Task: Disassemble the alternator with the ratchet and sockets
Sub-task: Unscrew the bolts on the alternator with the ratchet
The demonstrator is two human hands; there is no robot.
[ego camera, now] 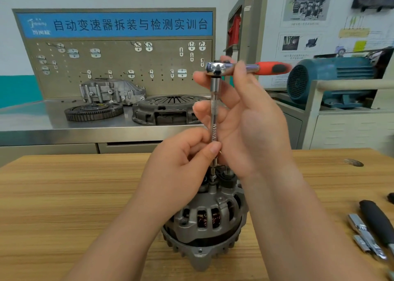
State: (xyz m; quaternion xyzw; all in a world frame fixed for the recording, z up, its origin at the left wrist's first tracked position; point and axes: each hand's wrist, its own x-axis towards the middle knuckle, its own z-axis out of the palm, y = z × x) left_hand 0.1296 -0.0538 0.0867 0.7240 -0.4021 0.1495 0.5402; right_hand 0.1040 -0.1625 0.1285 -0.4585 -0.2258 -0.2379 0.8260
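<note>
Head view, looking down on a wooden table (64, 195). Near its front edge, an alternator (204, 223) on its wide end, copper windings visible through the slots of the grey housing. Straight above it, upright, a slim extension bar (213, 114), lower end down among the terminals on top of the alternator; whether seated on a fastener, impossible to tell behind the fingers. On top of the bar, a ratchet (245, 68), chrome head over the bar, red and black handle level and pointing right.

Left hand (179, 169): pinches the lower part of the extension bar between thumb and curled fingers, just above the alternator.

Right hand (251, 118): clamps thumb and forefinger on the ratchet head, with the other fingers curled round the knurled upper section of the bar.

At the table's right edge, well apart from the alternator, loose chrome pieces (366, 238) beside a black-handled tool (379, 223), both blurred.

Behind, on a steel bench (32, 118): a toothed flywheel (93, 111), a clutch cover (168, 110) just beside it, and a cast housing (110, 92) against a pegboard (119, 67) with hooks. Further right, a blue electric motor (330, 80)
</note>
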